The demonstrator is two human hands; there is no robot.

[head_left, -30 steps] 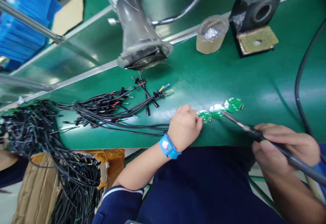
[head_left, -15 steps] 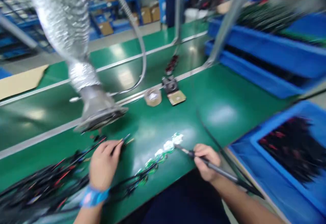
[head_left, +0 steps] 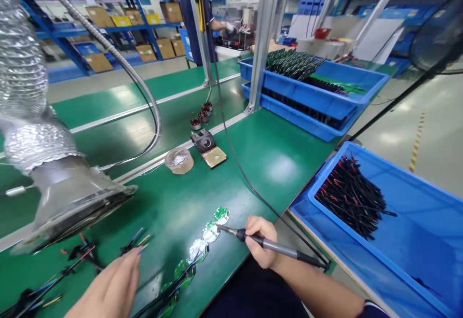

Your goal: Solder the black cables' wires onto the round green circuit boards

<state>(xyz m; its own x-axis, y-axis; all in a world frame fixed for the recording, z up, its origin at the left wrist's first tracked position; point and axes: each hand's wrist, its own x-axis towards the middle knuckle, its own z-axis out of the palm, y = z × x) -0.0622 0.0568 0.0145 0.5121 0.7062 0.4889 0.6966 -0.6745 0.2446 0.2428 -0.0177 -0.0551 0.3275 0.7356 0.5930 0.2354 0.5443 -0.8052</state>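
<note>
My right hand [head_left: 261, 241] grips a soldering iron [head_left: 289, 250] like a pen. Its tip rests at one round board in a diagonal row of green circuit boards [head_left: 222, 215] near the table's front edge. Black cables with thin wires lie over the nearer boards. At the lower left, my left hand [head_left: 108, 284] has its fingers pressed together around a black cable [head_left: 126, 248], whose blue and yellow wire ends stick out past the fingertips. The grip itself is partly hidden behind the fingers. More cables [head_left: 68, 269] lie left of this hand.
A fume hood [head_left: 79, 197] on a foil duct overhangs the left side. Behind the boards are a solder roll [head_left: 179, 160] and an iron stand with sponge [head_left: 210, 149]. Blue bins [head_left: 300, 91] and a tray of black cables [head_left: 361, 163] stand right. Another person [head_left: 195, 23] works behind.
My view has swung right and up, so things sit further left. The iron's tip has moved along the row to a nearer spot. The left hand appears lower and closer, cable still at its fingertips.
</note>
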